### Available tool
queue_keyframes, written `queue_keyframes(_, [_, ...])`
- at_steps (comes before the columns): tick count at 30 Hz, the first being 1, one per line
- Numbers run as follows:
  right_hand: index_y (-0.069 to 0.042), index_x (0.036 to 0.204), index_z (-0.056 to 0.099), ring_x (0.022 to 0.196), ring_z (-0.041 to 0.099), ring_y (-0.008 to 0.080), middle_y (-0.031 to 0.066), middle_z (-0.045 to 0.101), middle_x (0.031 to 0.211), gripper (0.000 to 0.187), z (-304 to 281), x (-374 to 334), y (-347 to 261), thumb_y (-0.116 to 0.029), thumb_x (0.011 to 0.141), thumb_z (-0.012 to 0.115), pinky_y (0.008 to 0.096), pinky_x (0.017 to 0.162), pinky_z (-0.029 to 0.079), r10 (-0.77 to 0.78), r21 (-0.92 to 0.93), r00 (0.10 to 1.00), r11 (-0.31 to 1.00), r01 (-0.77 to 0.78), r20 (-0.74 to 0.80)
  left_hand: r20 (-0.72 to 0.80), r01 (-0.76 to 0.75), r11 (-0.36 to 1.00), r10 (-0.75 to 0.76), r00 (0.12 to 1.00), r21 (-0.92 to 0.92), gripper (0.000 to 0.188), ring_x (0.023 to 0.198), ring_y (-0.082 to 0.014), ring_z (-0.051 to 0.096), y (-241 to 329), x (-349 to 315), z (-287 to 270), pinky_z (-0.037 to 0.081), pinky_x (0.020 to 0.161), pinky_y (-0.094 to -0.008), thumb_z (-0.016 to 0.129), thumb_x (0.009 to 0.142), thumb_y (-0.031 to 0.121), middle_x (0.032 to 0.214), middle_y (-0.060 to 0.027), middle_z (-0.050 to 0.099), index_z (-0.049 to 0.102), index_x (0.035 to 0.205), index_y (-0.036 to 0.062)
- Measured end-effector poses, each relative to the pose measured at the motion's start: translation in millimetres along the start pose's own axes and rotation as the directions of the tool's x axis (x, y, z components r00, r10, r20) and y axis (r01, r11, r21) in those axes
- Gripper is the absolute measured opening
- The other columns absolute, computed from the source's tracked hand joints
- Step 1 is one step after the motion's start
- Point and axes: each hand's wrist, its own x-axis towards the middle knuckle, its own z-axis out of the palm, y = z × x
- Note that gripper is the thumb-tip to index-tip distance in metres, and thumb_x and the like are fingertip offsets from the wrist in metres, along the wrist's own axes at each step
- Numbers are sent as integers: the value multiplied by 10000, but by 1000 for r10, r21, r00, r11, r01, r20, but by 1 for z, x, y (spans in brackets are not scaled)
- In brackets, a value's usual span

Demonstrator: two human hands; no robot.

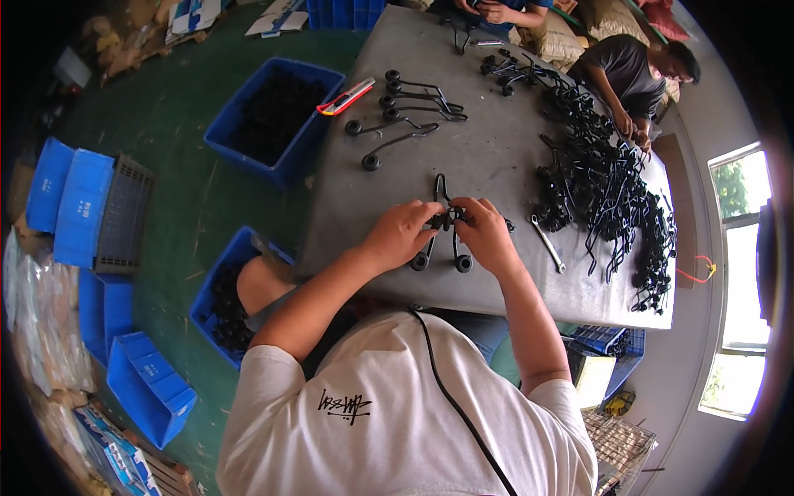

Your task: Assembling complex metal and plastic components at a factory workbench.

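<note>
In front of me on the grey table [488, 157], a black bent-rod part [441, 187] lies with its looped end pointing away and two round rubber-like ends toward me. My left hand [399, 236] pinches at its middle from the left. From the right, my right hand [486, 233] pinches the same area, fingertips close to the left ones. Small dark pieces sit between the fingers, too covered to make out. To the right lies a silver wrench [549, 245]. Several similar bent-rod parts [413, 91] are laid out beyond my left hand.
A large heap of black rod parts [600, 182] covers the table's right side. A red-and-white utility knife [346, 96] lies at the left edge. Blue bins [217, 136] of black pieces stand left. One person [620, 78] works at the right, another [529, 15] at the far end.
</note>
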Motion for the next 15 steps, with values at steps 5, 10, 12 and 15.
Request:
queue_keyframes(5, [-72,1194,668,727,644,187,107,563,913,359,3,5,-1,-35,839,637,323,682,538,21,56,999,998,-23,32,-18,-87,988,90,996,125,411,928,-305,634,-8,0,-5,490,847,-428,725,859,151,1023,-87,631,569,1238,120])
queue_keyframes(10, [-100,1189,678,818,622,316,162,590,932,387,5,8,-2,-66,808,623,397,775,516,73,90,993,993,-81,89,-2,-94,978,96,995,184,359,943,-305,630,-9,1,-10,488,852,-425,724,860,195,1012,-88,640,625,1191,96])
queue_keyframes(12, [-78,1188,675,736,631,207,103,561,900,359,5,8,-2,-33,834,639,338,705,524,28,12,999,1000,-28,37,37,-83,983,78,996,163,340,951,-301,631,-12,4,-8,490,864,-427,725,859,206,1022,-91,643,646,1167,86])
queue_keyframes(15, [-84,1183,681,753,612,213,106,568,904,358,6,3,-8,-38,830,647,348,722,515,4,-14,1000,1000,-4,-17,59,-99,982,91,994,159,342,945,-309,636,-16,6,-9,497,866,-434,730,851,195,1011,-97,650,646,1160,74])
